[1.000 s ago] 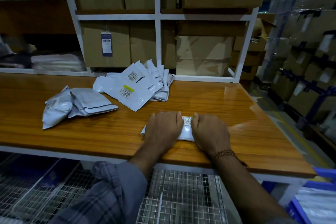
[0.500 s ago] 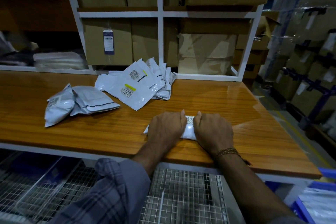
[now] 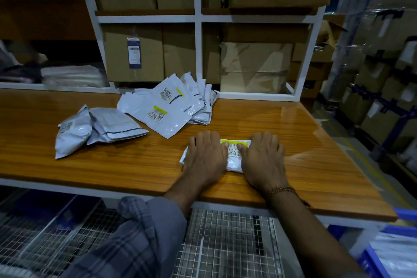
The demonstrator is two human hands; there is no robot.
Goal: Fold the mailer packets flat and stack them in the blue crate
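White plastic is showing between the two hands: a folded mailer packet [image 3: 234, 153] is lying on the wooden table [image 3: 316, 142], close to its near edge, with a yellow strip and a printed code label facing up at its far side. The left hand [image 3: 206, 153] is lying flat on the left part of this packet, palm down, fingers straight and slightly spread, and a white corner of the packet is sticking out at the left of it. The right hand [image 3: 262, 156] is pressing flat on the right part in the same way, fingers stretched forward, and a bead bracelet [image 3: 282, 189] is sitting on its wrist. The two hands are just beside each other, not touching, with the label between them.

Further back on the table, a loose pile of flat mailer packets [image 3: 167, 108] is lying near the white shelf frame [image 3: 198, 52], the top ones overlapping each other. To the left of this pile, two fuller grey packets [image 3: 94, 128] are lying side by side and touching, well apart from the hands.

The blue crate [image 3: 370, 259] is standing low at the right, below the table level, only partly in the picture, and something white is lying inside it. Brown cardboard boxes [image 3: 255, 65] are filling the shelves behind the table. A checked sleeve [image 3: 135, 237] is covering the left forearm, and a wire mesh shelf [image 3: 225, 244] is lying under the table.
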